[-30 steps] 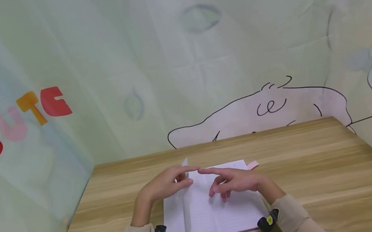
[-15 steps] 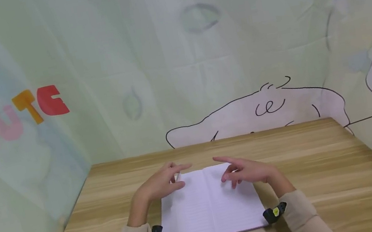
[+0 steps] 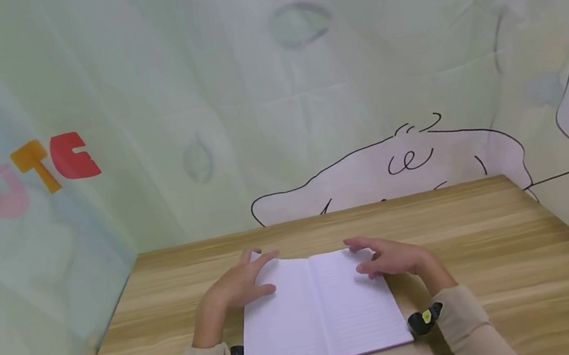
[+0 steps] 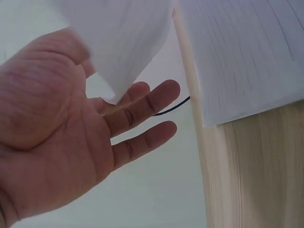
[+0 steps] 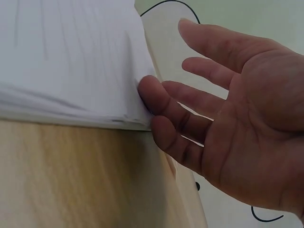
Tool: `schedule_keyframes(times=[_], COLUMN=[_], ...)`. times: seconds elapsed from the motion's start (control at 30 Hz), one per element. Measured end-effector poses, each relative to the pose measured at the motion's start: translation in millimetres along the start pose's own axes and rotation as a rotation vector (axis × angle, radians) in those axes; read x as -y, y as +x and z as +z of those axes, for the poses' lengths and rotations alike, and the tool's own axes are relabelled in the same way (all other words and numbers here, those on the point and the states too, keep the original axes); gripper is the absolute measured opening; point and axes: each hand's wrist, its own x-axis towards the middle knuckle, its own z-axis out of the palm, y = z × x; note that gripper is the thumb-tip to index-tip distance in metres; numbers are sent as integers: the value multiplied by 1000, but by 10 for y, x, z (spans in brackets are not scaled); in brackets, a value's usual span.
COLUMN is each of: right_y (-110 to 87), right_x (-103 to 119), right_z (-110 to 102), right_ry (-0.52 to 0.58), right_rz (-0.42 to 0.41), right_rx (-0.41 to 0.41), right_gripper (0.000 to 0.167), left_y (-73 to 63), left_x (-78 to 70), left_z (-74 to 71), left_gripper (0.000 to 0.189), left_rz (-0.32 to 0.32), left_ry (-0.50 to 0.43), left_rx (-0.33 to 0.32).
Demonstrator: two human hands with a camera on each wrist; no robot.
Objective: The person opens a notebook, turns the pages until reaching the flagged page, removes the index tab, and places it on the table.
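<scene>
A lined notebook (image 3: 292,327) lies spread open on the table, both pages without writing. My left hand (image 3: 235,286) is at its upper left corner, thumb and fingers spread apart. In the left wrist view a raised page corner (image 4: 118,57) overlaps the loosely extended fingers (image 4: 142,109) of that hand. My right hand (image 3: 390,255) is over the upper right corner of the notebook. Seen from the right wrist, its loosely bent fingertips (image 5: 152,92) are right at the edge of the page stack (image 5: 85,71), and the thumb stands away from the paper.
The wood-grain table (image 3: 503,266) reaches back to a printed curtain (image 3: 257,81) with cartoon drawings and coloured letters. Black camera bands sit on both wrists, such as the right wrist camera (image 3: 421,321), close to the notebook's side edges.
A page has turned over from right to left and now lies nearly flat on the left side. My hands have moved apart, the left one leftward and the right one rightward.
</scene>
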Motion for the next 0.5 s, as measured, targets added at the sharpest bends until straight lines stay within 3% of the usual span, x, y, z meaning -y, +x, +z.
schedule_keyframes(times=[0.3, 0.5], right_y=[0, 22], right_x=[-63, -109], right_z=[-1, 5], right_ry=[-104, -227], right_rz=[38, 107], right_rx=[-70, -113], right_gripper=[73, 75], left_y=[-36, -54], left_x=[26, 71], left_z=[-40, -56], left_gripper=[70, 72], left_rz=[-79, -18], left_ry=[7, -9], left_rx=[65, 119])
